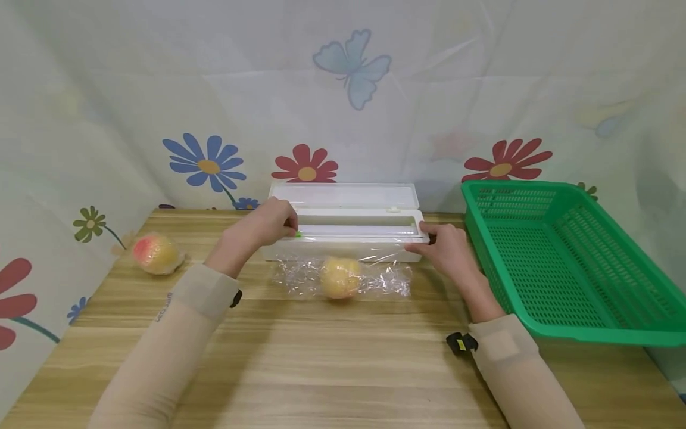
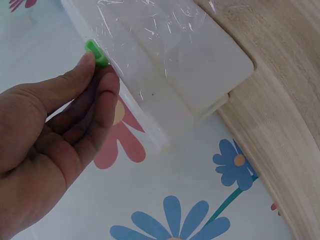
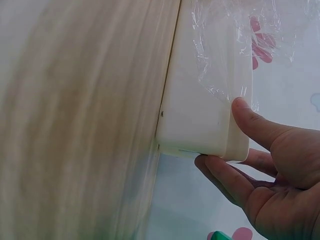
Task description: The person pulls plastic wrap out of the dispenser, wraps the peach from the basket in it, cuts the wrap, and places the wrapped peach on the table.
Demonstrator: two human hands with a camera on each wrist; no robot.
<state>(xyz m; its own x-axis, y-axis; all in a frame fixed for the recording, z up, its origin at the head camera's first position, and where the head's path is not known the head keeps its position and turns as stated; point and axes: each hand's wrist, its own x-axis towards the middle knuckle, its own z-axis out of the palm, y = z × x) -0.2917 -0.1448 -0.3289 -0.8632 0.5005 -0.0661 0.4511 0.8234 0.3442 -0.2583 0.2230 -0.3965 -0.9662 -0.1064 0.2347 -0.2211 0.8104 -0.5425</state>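
A white cling film dispenser [image 1: 276, 251] sits at the back of the table, its lid [image 1: 343, 195] raised and a film roll [image 1: 356, 230] inside. My left hand [image 1: 266, 221] pinches a small green slide cutter [image 2: 98, 56] at the box's left end, thumb against fingers. At the right end, my right hand [image 1: 447, 249] grips the box's corner, with the thumb on the front edge and fingers around the end wall. Clear cling film [image 1: 386, 281] hangs over the front onto the table. A yellow-red round fruit [image 1: 341, 277] lies in this film.
Another yellow-red fruit [image 1: 157, 254], seemingly film-wrapped, stands at the table's left. To the right is a green plastic basket [image 1: 498, 280] with slotted sides. A flower-printed curtain [image 1: 257, 107] hangs behind the wooden table [image 1: 343, 363].
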